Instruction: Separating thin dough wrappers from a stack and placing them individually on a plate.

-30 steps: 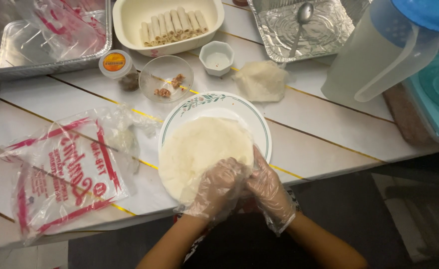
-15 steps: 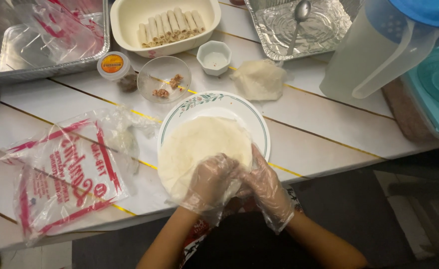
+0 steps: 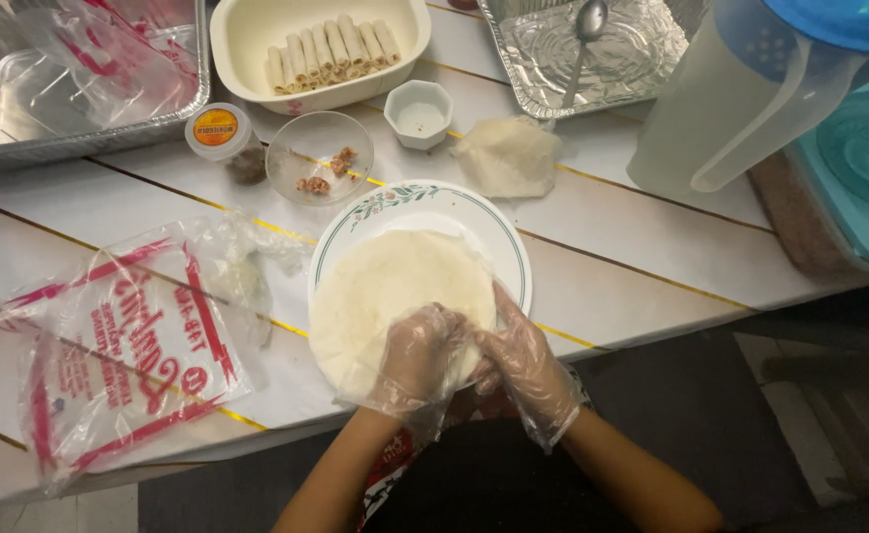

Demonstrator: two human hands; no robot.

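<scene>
Both my hands wear clear plastic gloves. My left hand (image 3: 416, 357) and my right hand (image 3: 523, 363) meet at the near edge of a stack of round pale wrappers (image 3: 385, 286), fingers pinching that edge. The wrappers lie on a white plate with a green rim and floral print (image 3: 474, 219), and overhang it toward me. Whether one sheet is lifted free I cannot tell.
A clear bag with red print (image 3: 128, 345) lies left of the plate. Behind stand a glass bowl with bits of filling (image 3: 318, 158), a small white cup (image 3: 418, 114), a cream dish of rolled rolls (image 3: 321, 49), foil trays (image 3: 592, 49), a crumpled wrapper (image 3: 506, 156), a pitcher (image 3: 750, 99).
Both hands have crept slightly farther onto the wrappers' near edge. The view has shifted a little; the objects on the table have stayed put.
</scene>
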